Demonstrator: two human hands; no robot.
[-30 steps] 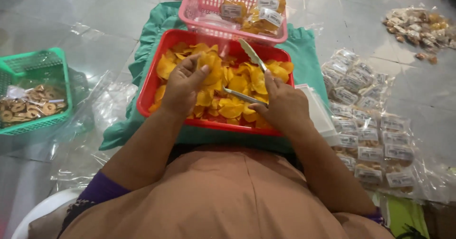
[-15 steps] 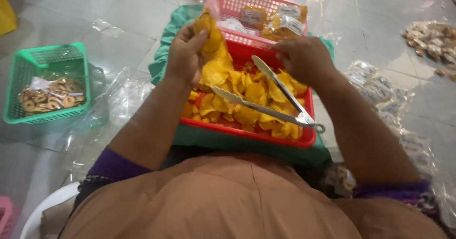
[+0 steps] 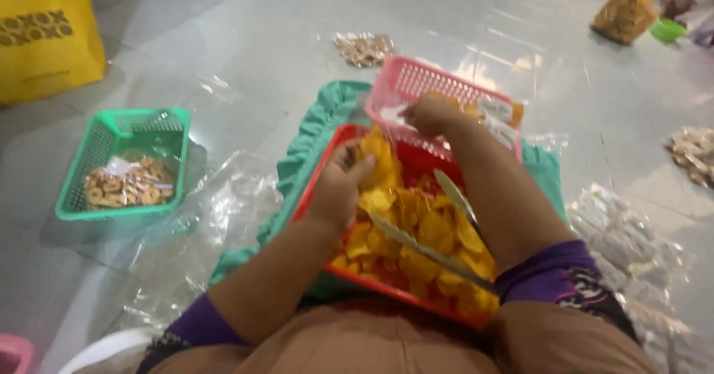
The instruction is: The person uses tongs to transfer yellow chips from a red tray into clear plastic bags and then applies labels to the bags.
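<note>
Red plastic tray (image 3: 312, 195), shallow and rectangular, set on a teal cloth (image 3: 312, 132) and heaped with yellow chips (image 3: 416, 229). Metal tongs (image 3: 428, 244) laid across the heap, arms spread, gripped by neither hand. Left hand (image 3: 338, 188) placed at the tray's left rim, fingers curled around a bunch of chips, thumb pressed against them. Right hand (image 3: 431, 114) reached past the tray into the pink basket (image 3: 416, 80) just behind it, closed into a loose fist; contents of the grip not discernible. Pink basket stocked with a few sealed packets of chips (image 3: 502, 112) along its right side. Green basket (image 3: 123, 158) placed well apart to the left on the grey floor, partly filled with pale ring-shaped snacks (image 3: 123, 184) and a scrap of clear film. Clear plastic bags (image 3: 216, 218) spread between green basket and cloth. Yellow bag (image 3: 48, 36) stood in the far left corner
</note>
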